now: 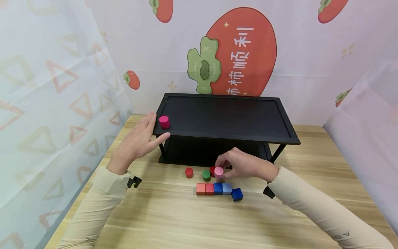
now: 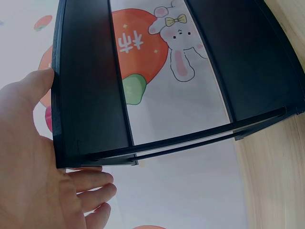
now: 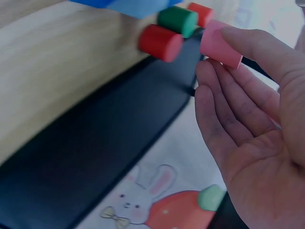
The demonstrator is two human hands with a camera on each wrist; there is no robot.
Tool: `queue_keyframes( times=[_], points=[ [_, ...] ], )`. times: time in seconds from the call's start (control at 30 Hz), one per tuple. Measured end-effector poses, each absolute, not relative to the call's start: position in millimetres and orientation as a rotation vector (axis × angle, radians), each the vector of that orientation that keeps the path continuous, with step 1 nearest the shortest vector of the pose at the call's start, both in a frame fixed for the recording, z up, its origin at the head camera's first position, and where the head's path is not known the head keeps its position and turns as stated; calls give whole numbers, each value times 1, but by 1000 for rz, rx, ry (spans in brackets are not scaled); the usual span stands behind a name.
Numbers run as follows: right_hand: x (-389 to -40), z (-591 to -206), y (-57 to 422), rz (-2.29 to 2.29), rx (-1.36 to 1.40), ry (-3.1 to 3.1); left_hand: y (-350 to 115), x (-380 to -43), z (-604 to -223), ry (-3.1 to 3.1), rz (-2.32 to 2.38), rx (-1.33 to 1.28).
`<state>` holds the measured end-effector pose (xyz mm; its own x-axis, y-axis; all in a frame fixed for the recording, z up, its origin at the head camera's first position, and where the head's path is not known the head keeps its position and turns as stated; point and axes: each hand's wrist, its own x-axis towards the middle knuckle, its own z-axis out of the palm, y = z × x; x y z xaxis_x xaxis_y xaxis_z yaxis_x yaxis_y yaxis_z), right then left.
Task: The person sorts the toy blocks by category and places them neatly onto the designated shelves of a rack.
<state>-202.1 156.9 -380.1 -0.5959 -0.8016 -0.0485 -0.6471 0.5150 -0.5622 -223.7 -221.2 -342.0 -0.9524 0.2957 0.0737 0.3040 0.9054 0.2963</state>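
Observation:
My right hand (image 1: 244, 163) pinches a pink cylinder block (image 3: 218, 44) between thumb and fingertips, just in front of the black two-level shelf (image 1: 224, 117). Close by on the wood lie a green cylinder (image 1: 206, 175), a red cylinder (image 1: 189, 173) and a darker red cylinder (image 1: 212, 171), partly hidden behind the pink one. At the shelf's front left corner, my left hand (image 1: 136, 140) touches the edge, its fingers extended along the side and its thumb along the front. A magenta cylinder (image 1: 164, 122) stands on the top board beside that hand.
Nearer the front, a row of cubes runs orange-red (image 1: 200, 189), red (image 1: 209, 189), dark blue (image 1: 218, 188) and light blue (image 1: 227, 188). Another dark blue cube (image 1: 237, 194) sits turned at its right end. Patterned cloth (image 1: 161, 48) hangs behind and at both sides.

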Motion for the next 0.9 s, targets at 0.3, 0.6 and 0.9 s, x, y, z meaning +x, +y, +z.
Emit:
queue_keyframes(
  times=[0.3, 0.6, 0.9],
  points=[
    [-194, -334, 149, -722, -1338, 2459, -221, -224, -341, -3045, -482, -475],
    [-198, -291, 134, -662, -1360, 2482, -222, -223, -342, -3036, -483, -480],
    [-216, -254, 120, -644, -1321, 2545, -220, -222, -341, -3040, -475, -474]
  ],
)
